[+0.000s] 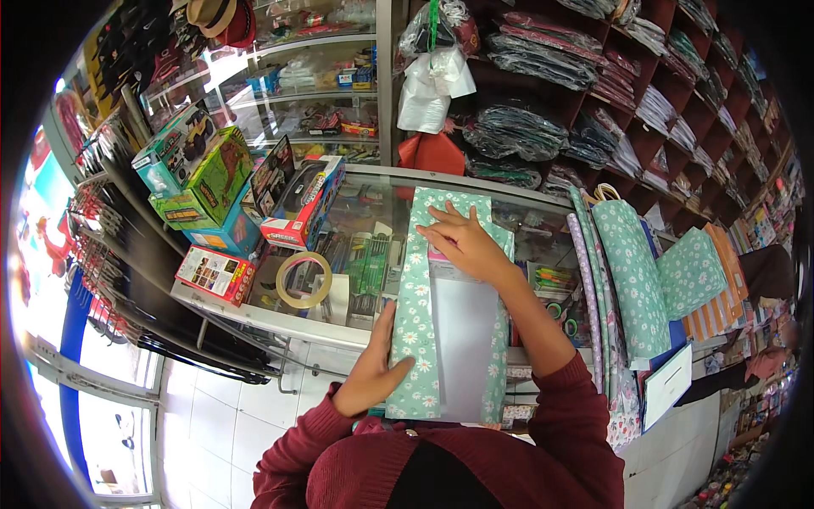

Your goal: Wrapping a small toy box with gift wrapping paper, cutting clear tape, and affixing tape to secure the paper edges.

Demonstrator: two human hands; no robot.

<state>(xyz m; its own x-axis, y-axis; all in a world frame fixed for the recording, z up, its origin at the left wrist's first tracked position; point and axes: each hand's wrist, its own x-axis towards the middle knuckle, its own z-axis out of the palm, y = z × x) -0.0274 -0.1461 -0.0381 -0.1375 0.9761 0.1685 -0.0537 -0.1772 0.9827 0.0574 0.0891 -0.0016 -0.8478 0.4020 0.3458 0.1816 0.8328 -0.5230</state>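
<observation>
A sheet of green floral wrapping paper (416,337), white on its inner side, lies on the glass counter and hangs over the front edge, with its long left side folded inward. My left hand (381,369) rests along that folded left edge, thumb on the paper, fingers extended. My right hand (464,242) presses with spread fingers on the paper near its far end, beside a pink-edged item (439,256) mostly hidden under the hand. Neither hand grips anything that shows. A roll of clear tape (304,280) lies left of the paper.
Boxed toys (302,203) stand stacked at the counter's left end. Rolls of wrapping paper (629,273) stand upright at the right, beside a folded floral piece (693,273). Pens and scissors (563,318) show through the glass. Shelves of plastic-wrapped clothes (540,60) rise behind the counter.
</observation>
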